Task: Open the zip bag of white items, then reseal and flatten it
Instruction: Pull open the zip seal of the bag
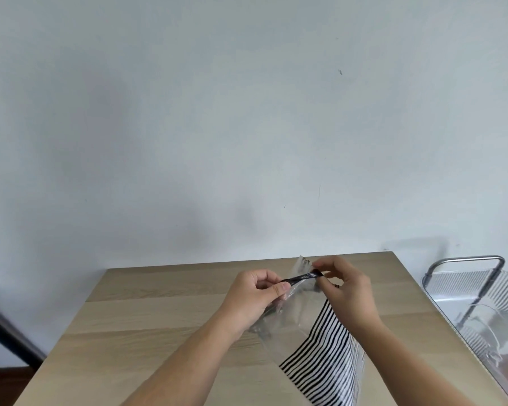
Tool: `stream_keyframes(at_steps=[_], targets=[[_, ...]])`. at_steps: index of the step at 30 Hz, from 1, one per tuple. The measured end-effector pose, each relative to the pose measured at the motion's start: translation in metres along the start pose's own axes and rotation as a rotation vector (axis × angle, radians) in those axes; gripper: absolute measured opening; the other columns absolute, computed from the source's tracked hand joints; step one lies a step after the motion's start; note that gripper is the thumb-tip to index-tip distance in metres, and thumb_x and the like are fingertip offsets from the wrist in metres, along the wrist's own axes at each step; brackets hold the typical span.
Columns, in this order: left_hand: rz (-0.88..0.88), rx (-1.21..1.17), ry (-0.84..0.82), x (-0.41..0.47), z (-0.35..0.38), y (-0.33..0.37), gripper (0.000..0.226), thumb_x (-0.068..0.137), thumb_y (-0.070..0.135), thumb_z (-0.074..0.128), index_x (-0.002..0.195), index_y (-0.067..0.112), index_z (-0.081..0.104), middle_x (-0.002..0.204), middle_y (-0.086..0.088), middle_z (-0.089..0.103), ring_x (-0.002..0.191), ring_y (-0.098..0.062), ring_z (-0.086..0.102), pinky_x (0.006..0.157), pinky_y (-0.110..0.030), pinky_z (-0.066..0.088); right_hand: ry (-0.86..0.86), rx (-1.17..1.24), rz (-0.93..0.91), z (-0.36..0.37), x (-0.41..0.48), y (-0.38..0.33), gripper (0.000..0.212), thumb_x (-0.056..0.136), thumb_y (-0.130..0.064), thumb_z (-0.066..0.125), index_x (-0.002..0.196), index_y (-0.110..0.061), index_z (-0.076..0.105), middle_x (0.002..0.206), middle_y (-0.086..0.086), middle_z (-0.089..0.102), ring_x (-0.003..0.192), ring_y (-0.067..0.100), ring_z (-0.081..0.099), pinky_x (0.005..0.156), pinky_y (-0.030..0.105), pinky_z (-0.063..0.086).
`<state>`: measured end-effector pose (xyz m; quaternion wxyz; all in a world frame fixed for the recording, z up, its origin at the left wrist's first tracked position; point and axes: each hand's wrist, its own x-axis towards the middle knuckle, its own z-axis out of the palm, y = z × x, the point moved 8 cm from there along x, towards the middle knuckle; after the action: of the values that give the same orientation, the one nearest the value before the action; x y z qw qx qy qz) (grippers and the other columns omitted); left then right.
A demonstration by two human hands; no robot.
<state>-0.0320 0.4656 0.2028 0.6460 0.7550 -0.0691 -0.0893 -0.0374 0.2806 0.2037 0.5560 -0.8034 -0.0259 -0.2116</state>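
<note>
Pinching the black zip strip [301,277] of the clear striped bag [320,341] above the surface [159,317], left hand [254,300] and right hand [346,288] both closed on it, sealing apparently unfinished, flattening not yet done.

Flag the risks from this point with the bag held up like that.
1. Both hands, left hand and right hand, pinch only the black zip strip of the clear plastic zip bag with black stripes; a slip could drop it onto the light wooden table.
2. The bag hangs tilted, so the contents may spill once it opens.
3. The clear film is crumpled near the left hand, so the reseal may close unevenly.
</note>
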Motion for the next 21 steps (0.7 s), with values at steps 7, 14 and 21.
stream_keyframes(at_steps=[7, 14, 21], targets=[[-0.053, 0.057, -0.014, 0.004, -0.016, -0.018, 0.007, 0.082, 0.015, 0.07, 0.074, 0.014, 0.071, 0.061, 0.003, 0.07, 0.056, -0.005, 0.06, 0.057, -0.015, 0.048, -0.22, -0.098, -0.115, 0.007, 0.006, -0.02, 0.042, 0.082, -0.002, 0.066, 0.075, -0.043, 0.066, 0.08, -0.015, 0.068, 0.073, -0.002, 0.061, 0.067, 0.008, 0.045], [-0.057, 0.141, -0.041, 0.009, -0.022, -0.026, 0.012, 0.082, 0.011, 0.07, 0.071, 0.016, 0.069, 0.062, 0.0, 0.066, 0.054, -0.003, 0.057, 0.057, -0.016, 0.049, -0.598, -0.106, 0.129, 0.026, 0.014, -0.007, 0.022, 0.093, -0.011, 0.053, 0.076, -0.013, 0.066, 0.082, -0.005, 0.055, 0.069, 0.009, 0.051, 0.067, 0.021, 0.039], [-0.063, 0.141, -0.074, 0.005, -0.016, -0.026, 0.009, 0.083, 0.023, 0.067, 0.075, 0.02, 0.07, 0.068, 0.005, 0.065, 0.063, -0.006, 0.057, 0.062, -0.015, 0.047, -0.658, 0.004, 0.159, 0.036, 0.008, -0.009, 0.03, 0.097, -0.017, 0.049, 0.068, -0.018, 0.057, 0.063, 0.002, 0.049, 0.061, 0.016, 0.04, 0.056, 0.026, 0.033]])
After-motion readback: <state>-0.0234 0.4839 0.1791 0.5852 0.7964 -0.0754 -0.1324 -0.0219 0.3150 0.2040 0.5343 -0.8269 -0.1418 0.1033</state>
